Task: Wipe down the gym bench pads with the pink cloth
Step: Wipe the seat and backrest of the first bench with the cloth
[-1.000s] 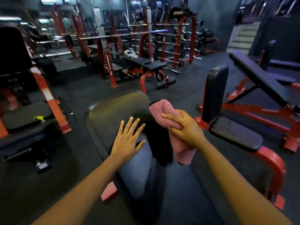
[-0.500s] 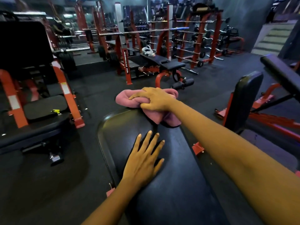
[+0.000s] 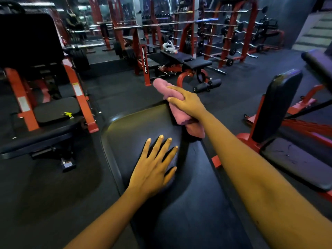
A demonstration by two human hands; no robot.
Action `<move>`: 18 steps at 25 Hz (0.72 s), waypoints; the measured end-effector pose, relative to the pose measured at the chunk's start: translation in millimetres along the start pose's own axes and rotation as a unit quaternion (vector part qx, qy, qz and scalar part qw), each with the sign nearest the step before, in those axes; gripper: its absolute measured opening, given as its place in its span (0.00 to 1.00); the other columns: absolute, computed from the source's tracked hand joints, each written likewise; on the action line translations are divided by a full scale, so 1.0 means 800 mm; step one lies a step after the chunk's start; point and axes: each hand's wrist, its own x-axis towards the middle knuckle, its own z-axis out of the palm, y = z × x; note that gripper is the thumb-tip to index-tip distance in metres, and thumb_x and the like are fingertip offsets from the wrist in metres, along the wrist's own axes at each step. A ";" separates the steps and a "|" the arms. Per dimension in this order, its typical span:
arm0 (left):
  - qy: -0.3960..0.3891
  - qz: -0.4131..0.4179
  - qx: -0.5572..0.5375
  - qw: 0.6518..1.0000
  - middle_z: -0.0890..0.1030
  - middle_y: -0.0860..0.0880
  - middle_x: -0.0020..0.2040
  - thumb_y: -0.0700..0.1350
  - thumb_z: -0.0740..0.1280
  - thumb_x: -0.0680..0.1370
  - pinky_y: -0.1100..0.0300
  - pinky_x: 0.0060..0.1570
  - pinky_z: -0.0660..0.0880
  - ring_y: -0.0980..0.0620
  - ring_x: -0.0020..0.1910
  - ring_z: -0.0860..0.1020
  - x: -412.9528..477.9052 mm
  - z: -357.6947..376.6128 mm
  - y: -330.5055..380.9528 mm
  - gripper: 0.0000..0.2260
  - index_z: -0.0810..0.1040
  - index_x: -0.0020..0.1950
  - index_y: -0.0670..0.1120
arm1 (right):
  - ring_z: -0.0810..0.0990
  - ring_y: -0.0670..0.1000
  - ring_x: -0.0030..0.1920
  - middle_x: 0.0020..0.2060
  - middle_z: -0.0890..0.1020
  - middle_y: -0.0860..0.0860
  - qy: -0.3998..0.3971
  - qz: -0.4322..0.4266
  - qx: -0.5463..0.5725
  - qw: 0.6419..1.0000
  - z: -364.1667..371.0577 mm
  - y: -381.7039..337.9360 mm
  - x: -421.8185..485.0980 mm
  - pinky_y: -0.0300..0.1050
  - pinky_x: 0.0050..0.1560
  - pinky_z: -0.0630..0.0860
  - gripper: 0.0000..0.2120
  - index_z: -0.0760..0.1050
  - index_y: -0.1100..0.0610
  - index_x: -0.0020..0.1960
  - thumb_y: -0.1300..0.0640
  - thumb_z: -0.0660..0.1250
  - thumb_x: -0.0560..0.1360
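Grips bunched pink cloth (image 3: 161, 85) in right hand (image 3: 186, 105) at far edge of black vinyl bench pad (image 3: 129, 133); rests left hand (image 3: 152, 175) flat, fingers spread, on that pad.

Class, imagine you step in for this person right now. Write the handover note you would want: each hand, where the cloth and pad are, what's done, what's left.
Left hand: open, flat on the black bench pad, fingers spread.
Right hand: grips the bunched pink cloth at the pad's far right edge. One end sticks out past the fingers and the other hangs below the palm.
Done: the cloth is at the pad. No wipe marks show, so progress cannot be told.
Left: wipe the pad toward its near end, then probably the bench on the right and the bench on the left.
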 end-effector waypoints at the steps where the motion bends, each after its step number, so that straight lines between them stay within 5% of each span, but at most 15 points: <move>1: -0.006 0.001 0.005 1.000 0.69 0.44 0.71 0.58 0.55 0.76 0.41 0.68 0.57 0.42 0.72 0.66 0.000 0.000 0.000 0.25 0.70 0.70 0.48 | 0.71 0.53 0.67 0.67 0.73 0.46 0.021 0.022 0.029 0.999 0.003 0.008 -0.014 0.51 0.68 0.65 0.23 0.67 0.43 0.70 0.46 0.64 0.76; 12: -0.042 0.069 -0.068 0.994 0.71 0.44 0.70 0.54 0.55 0.74 0.40 0.70 0.61 0.42 0.72 0.61 -0.048 0.000 0.105 0.25 0.72 0.68 0.46 | 0.68 0.57 0.68 0.69 0.70 0.43 0.052 0.206 0.130 0.969 0.031 0.085 -0.211 0.55 0.70 0.62 0.27 0.60 0.37 0.71 0.37 0.59 0.73; 18: -0.087 0.133 -0.102 0.982 0.72 0.44 0.69 0.54 0.55 0.74 0.43 0.69 0.56 0.42 0.72 0.63 -0.098 0.012 0.198 0.25 0.73 0.67 0.46 | 0.70 0.49 0.67 0.68 0.72 0.44 0.053 0.223 0.147 0.962 0.042 0.118 -0.365 0.43 0.67 0.64 0.26 0.64 0.45 0.71 0.41 0.60 0.74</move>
